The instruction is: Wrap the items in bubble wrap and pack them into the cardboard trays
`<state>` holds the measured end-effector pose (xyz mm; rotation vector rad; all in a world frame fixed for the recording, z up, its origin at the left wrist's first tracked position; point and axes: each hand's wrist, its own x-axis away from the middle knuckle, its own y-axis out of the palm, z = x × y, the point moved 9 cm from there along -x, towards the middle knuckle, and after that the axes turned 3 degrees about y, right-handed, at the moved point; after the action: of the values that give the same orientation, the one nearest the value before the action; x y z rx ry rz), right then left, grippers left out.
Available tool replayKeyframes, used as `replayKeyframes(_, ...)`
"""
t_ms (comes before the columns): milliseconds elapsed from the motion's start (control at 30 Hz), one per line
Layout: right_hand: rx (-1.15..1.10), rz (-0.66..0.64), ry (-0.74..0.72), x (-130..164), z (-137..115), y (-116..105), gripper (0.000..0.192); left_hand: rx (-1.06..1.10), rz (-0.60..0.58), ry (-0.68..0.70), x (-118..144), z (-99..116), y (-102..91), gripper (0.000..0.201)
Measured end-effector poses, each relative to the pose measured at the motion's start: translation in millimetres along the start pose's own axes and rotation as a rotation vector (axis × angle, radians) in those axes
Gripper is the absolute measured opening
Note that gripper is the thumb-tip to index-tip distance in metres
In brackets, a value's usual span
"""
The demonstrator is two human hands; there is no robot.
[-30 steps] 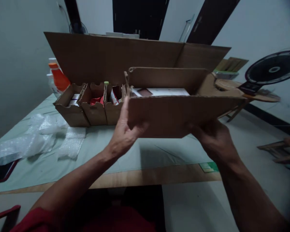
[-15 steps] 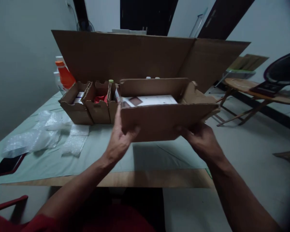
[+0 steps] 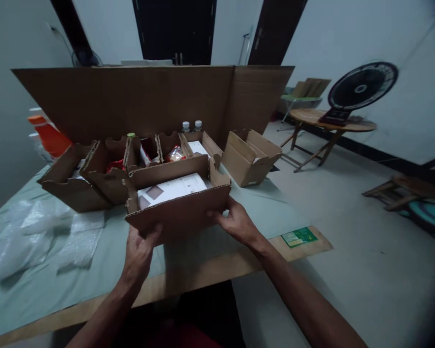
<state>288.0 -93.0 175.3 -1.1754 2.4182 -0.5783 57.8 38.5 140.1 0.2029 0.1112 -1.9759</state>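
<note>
Both my hands hold a small open cardboard box [image 3: 181, 212] just above the table's near edge. My left hand [image 3: 139, 253] grips its lower left corner from below. At the lower right corner my right hand [image 3: 235, 224] clasps the front wall. A white printed sheet [image 3: 172, 189] lies flat inside the box. Right behind it stands a row of similar open cardboard boxes [image 3: 94, 179] with red items and packets in them.
A tall cardboard sheet [image 3: 137, 99] stands behind the boxes. Another open box [image 3: 250, 157] sits at the right, two bottles [image 3: 190, 126] behind. Bubble wrap [image 3: 39, 237] lies left, an orange bottle [image 3: 49, 137] beyond. A round table with a fan [image 3: 360, 89] stands right of the table [image 3: 239, 251].
The held box has come down and nearer to me, now low over the table edge. My view has swung right, showing more boxes and the bottles.
</note>
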Motion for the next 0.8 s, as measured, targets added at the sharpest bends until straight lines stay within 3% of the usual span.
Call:
replayKeyframes(233,0.052,0.247,0.118,39,79,-85,0.051,0.216,-0.29,-0.013,-1,-34,124.1,0.084)
replayKeyframes(367,0.121,0.332,0.227,64,136,-122,0.06,0.245,-0.412,0.013,-4,-46,174.5,0.08)
replayKeyframes(467,0.131,0.384,0.228,71,169,-148,0.08,0.248,-0.502,0.042,-10,-52,195.0,0.084)
replayKeyframes(567,0.017,0.366,0.186,61,192,-161,0.098,0.255,-0.571,0.032,-16,-61,204.8,0.081)
replayKeyframes(667,-0.142,0.287,0.17,43,205,-160,0.101,0.263,-0.588,-0.016,-22,-75,209.2,0.076)
replayKeyframes(800,-0.177,0.321,0.164,36,209,-152,0.095,0.242,-0.548,-0.009,-31,-93,215.0,0.067)
